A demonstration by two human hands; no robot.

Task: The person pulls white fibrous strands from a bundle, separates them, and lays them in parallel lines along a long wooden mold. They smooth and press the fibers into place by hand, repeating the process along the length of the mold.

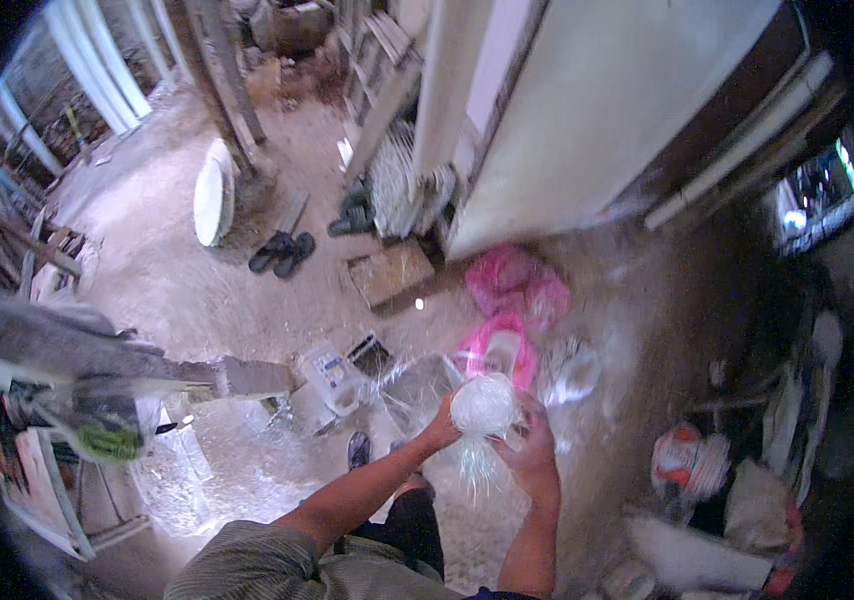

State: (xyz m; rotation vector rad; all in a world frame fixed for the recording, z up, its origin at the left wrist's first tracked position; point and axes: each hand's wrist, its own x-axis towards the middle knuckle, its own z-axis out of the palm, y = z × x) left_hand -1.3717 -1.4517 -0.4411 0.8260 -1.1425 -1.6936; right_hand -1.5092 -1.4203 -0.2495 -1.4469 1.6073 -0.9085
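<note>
"Fingers [446,412] of the left hand [437,430], what do they do?"

"They are closed on the left side of a round white bundle [486,404] of thin strands; the fingers of the right hand [535,447] grip its right side."

"And where is this bundle?"

"It is in the air before the person [247,560], above the floor [247,310]; loose ends [478,466] spread toward the person, and a pink bag [515,285] lies on the floor beyond"

White stringy bundle [484,405], ball-shaped with loose strands [478,466] (thin, uneven ends) fanning toward 6 o'clock, sits at 5 o'clock from view centre, held between left hand [441,429] at its 8 and right hand [533,442] at its 4.
</note>
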